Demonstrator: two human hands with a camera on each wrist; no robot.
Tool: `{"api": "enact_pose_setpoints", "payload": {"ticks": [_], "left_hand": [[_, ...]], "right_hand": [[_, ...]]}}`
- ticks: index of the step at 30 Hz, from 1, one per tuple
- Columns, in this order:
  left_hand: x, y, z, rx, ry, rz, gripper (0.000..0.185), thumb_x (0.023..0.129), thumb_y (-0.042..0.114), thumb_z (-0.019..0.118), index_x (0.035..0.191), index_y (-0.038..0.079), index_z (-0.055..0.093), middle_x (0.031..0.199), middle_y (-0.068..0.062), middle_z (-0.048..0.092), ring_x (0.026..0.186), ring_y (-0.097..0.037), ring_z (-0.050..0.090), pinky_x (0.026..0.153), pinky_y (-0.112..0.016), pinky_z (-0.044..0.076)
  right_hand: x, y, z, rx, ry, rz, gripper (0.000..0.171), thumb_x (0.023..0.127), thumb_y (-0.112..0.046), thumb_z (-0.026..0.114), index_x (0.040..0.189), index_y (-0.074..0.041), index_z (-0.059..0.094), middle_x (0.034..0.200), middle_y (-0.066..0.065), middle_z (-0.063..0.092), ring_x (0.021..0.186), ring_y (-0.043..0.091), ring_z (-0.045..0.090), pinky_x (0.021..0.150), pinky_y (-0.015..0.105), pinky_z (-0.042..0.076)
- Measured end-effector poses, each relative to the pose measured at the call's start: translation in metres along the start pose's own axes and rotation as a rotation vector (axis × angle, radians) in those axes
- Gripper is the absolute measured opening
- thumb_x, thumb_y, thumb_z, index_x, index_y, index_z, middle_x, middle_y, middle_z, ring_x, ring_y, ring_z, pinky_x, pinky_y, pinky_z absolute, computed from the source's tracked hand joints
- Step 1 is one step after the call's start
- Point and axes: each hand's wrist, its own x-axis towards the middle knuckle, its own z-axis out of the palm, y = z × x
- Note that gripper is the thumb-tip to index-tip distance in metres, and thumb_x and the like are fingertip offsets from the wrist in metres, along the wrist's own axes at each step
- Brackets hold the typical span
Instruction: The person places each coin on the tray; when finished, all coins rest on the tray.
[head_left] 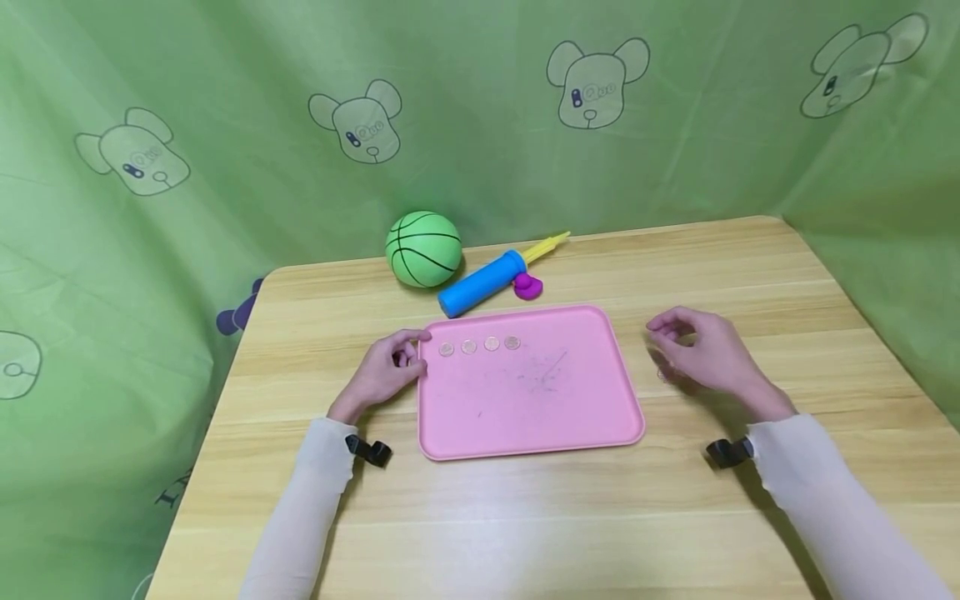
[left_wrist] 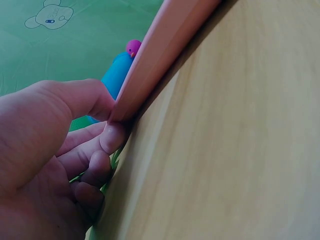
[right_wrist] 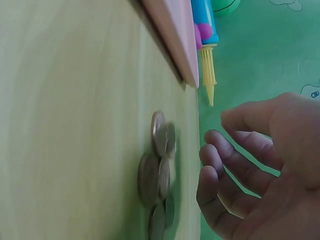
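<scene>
Laying out coins (head_left: 468,347) seems underway: left hand (head_left: 384,368) pinches the central tray (head_left: 540,421); right hand (head_left: 705,346), fingers parted, should likely pinch another.

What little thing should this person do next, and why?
Probably lower the right hand and pinch one of the loose coins: the hand appears to hold nothing and hovers near them, beside the pink tray, where four coins lie in a row with room to their right, while the left hand pinches the tray's edge.

Desk (head_left: 525,525): pale grained wood, I see
Far side: green ball (head_left: 424,249), blue pump (head_left: 480,285), purple duck (head_left: 529,288)
Middle: pink tray (head_left: 517,421)
Right of tray: clustered coins (right_wrist: 148,178)
</scene>
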Motion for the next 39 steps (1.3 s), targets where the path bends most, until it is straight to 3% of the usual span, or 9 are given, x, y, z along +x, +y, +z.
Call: {"api": "enact_pose_setpoints", "payload": {"ticks": [7,13,22,33,39], "left_hand": [[0.000,-0.004,0.000,0.002,0.009,0.003,0.047,0.095,0.003,0.074,0.141,0.003,0.068,0.090,-0.007,0.066,0.079,-0.017,0.054,0.071,-0.022,0.044],[0.000,-0.004,0.000,-0.004,0.009,0.002,0.046,0.095,0.003,0.074,0.141,0.003,0.068,0.090,-0.006,0.065,0.079,-0.017,0.055,0.072,-0.023,0.045],[0.001,-0.004,0.000,-0.002,0.005,-0.014,0.047,0.095,0.003,0.074,0.142,0.005,0.068,0.090,-0.004,0.066,0.080,-0.017,0.055,0.072,-0.023,0.045],[0.000,-0.004,-0.001,-0.005,0.002,-0.020,0.048,0.095,0.003,0.074,0.143,0.005,0.068,0.091,-0.005,0.066,0.080,-0.016,0.055,0.072,-0.023,0.045],[0.002,-0.003,-0.001,-0.007,-0.001,-0.017,0.049,0.095,0.003,0.074,0.144,0.006,0.068,0.092,-0.006,0.067,0.080,-0.017,0.055,0.073,-0.022,0.045]], "right_hand": [[-0.005,0.013,-0.002,-0.046,-0.019,-0.062,0.028,0.100,-0.012,0.079,0.124,0.000,0.074,0.109,0.016,0.078,0.095,0.018,0.074,0.079,0.011,0.055],[-0.008,0.020,-0.001,-0.074,-0.010,-0.085,0.030,0.097,-0.018,0.084,0.120,-0.002,0.076,0.105,0.012,0.080,0.088,0.002,0.069,0.080,0.012,0.053],[-0.006,0.023,-0.002,-0.108,0.000,-0.065,0.033,0.095,-0.024,0.087,0.121,-0.005,0.077,0.106,0.010,0.081,0.090,0.010,0.071,0.080,0.014,0.051],[0.003,0.027,0.006,-0.133,-0.076,-0.073,0.028,0.096,-0.010,0.080,0.123,-0.003,0.075,0.096,0.004,0.074,0.083,0.011,0.062,0.074,0.020,0.050],[0.004,0.023,0.006,-0.161,-0.053,-0.071,0.032,0.094,-0.010,0.080,0.124,-0.003,0.074,0.097,0.005,0.074,0.085,0.016,0.061,0.073,0.023,0.048]]}}
